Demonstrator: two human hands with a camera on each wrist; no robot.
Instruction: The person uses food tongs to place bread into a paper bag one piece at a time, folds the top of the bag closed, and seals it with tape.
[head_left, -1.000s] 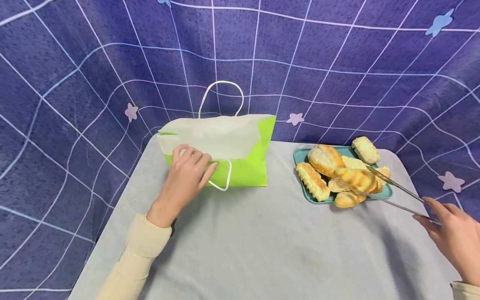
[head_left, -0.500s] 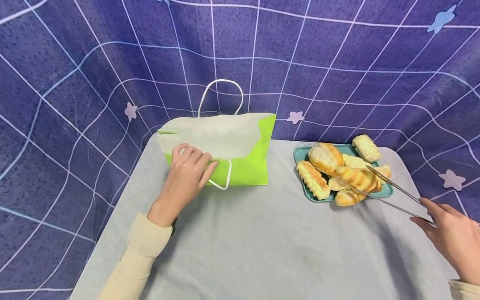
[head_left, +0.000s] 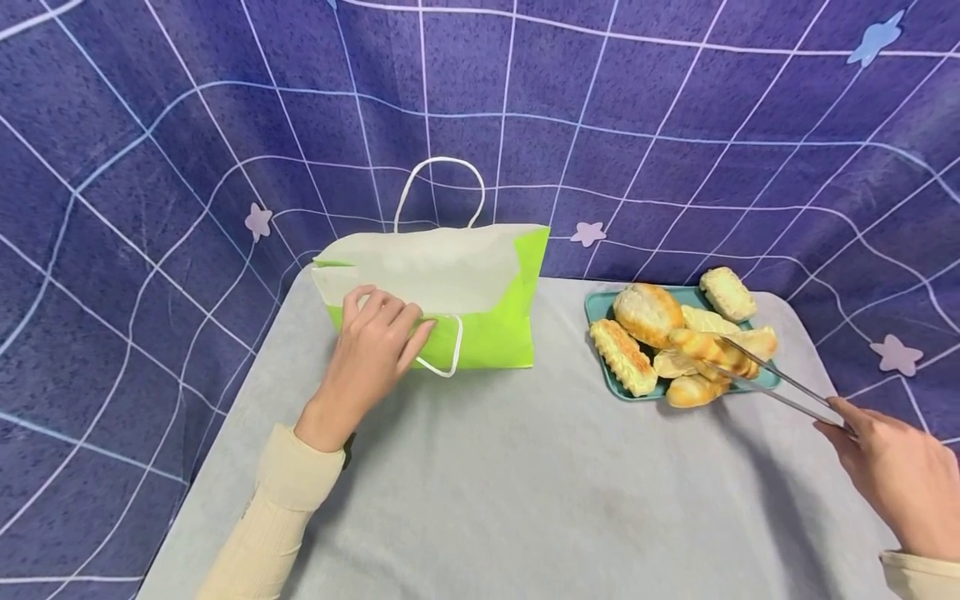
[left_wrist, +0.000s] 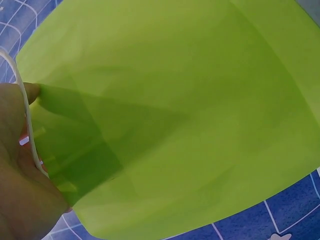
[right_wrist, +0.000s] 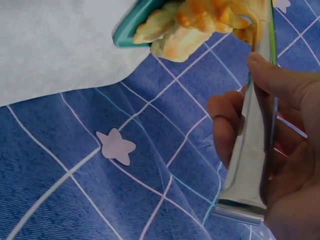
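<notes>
My left hand [head_left: 367,350] grips the front rim of a bright green paper bag [head_left: 498,340], fingers over the edge and thumb outside near the white cord handle [head_left: 457,346]. The bag stands with its white inside showing. In the left wrist view the hand [left_wrist: 25,175] lies at the bag's edge, beside the cord. With my right hand [head_left: 892,471] I hold metal tongs [right_wrist: 250,160], thumb on one arm and fingers on the other. Their tips lie on either side of a striped bread roll [head_left: 697,343] on top of the heap on a teal tray [head_left: 598,307].
Around that roll lie a round bun [head_left: 648,314], a long crusty bread [head_left: 624,358], a small roll [head_left: 693,392] and other pieces. One pale bread [head_left: 727,294] sits at the tray's far corner. A blue gridded cloth [head_left: 525,100] hangs behind the grey-covered table [head_left: 540,483].
My right hand has shifted slightly left with the tongs, and the tongs' arms have drawn closer together around the striped roll. My left hand has stayed on the bag's rim.
</notes>
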